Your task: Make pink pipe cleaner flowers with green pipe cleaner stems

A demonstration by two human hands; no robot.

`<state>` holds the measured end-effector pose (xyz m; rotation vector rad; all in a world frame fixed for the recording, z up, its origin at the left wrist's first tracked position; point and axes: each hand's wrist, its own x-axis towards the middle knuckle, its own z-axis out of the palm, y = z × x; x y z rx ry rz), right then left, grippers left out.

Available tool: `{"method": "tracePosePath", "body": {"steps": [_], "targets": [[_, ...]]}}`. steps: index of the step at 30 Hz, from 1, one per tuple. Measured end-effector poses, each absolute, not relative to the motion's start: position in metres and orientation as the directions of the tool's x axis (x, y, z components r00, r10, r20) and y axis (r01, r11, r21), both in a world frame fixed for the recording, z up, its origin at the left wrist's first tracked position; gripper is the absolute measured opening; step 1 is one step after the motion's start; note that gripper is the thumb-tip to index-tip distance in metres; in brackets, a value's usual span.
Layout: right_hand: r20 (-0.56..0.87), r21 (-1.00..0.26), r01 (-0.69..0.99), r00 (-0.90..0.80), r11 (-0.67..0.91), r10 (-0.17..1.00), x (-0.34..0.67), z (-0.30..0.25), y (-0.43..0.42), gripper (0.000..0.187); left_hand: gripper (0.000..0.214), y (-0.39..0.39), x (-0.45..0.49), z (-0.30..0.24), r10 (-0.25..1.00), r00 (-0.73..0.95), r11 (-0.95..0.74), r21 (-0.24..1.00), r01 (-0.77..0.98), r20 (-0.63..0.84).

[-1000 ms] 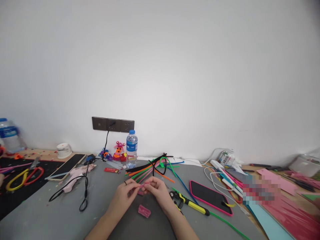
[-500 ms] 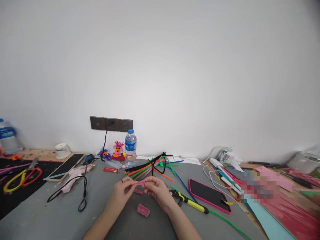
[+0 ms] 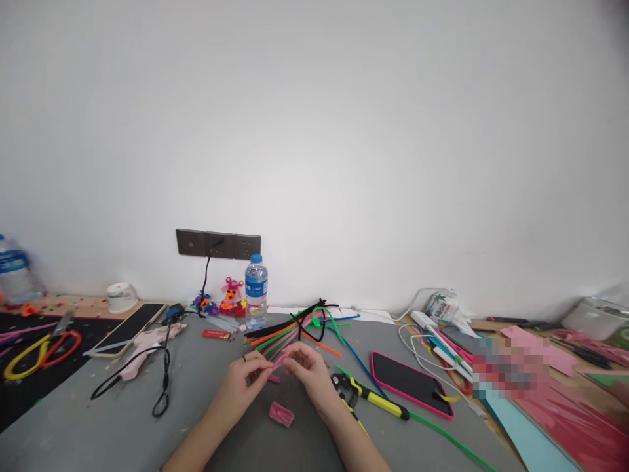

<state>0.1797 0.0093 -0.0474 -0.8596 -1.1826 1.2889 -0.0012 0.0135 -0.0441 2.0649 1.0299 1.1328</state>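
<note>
Thin pink strip (image 3: 280,360): ends covered by fingers of left hand (image 3: 243,385) and right hand (image 3: 309,372); texture too small to tell. Short flat pink piece (image 3: 274,379) below: left end behind left hand. Yellow-and-black metal-jawed hand tool (image 3: 381,401): second handle partly behind right wrist. Long fuzzy green stem (image 3: 449,434): cut off by bottom edge. Clear plastic blue-labelled bottle (image 3: 18,275): cut by left edge. Glossy red sheet (image 3: 574,423): right end out of view. Pixelated patch (image 3: 508,367): contents unreadable.
</note>
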Motion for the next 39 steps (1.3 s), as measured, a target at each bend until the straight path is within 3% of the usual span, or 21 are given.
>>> {"method": "tracePosePath", "body": {"steps": [9,18,25,29,33,39], "targets": [[0.192,-0.947,-0.29,-0.151,0.142,0.97,0.178,-0.043,0.005,0.03,0.028,0.011,0.003,-0.039,0.846,0.456,-0.423,0.869,0.255,0.278],[0.201,-0.949,-0.281,-0.19,0.143,0.961,0.177,-0.042,0.002,0.029,0.025,0.003,0.008,-0.034,0.868,0.494,-0.166,0.966,0.197,0.049],[0.18,-0.954,-0.28,-0.258,0.105,0.949,0.176,-0.035,-0.004,0.029,0.041,0.001,0.006,-0.034,0.811,0.584,-0.066,0.985,0.157,-0.039],[0.173,-0.955,-0.281,-0.276,0.093,0.945,0.177,-0.032,-0.005,0.032,0.052,-0.002,0.005,-0.034,0.802,0.594,0.06,0.998,0.027,-0.065],[0.168,-0.946,-0.318,-0.314,0.063,0.935,0.176,-0.032,-0.006,0.033,0.05,-0.003,0.004,-0.034,0.797,0.597,0.229,0.961,-0.155,-0.093],[0.163,-0.943,-0.333,-0.392,0.026,0.905,0.176,-0.033,-0.008,0.034,0.046,-0.003,0.002,-0.037,0.774,0.618,0.317,0.93,-0.188,-0.139]]}}
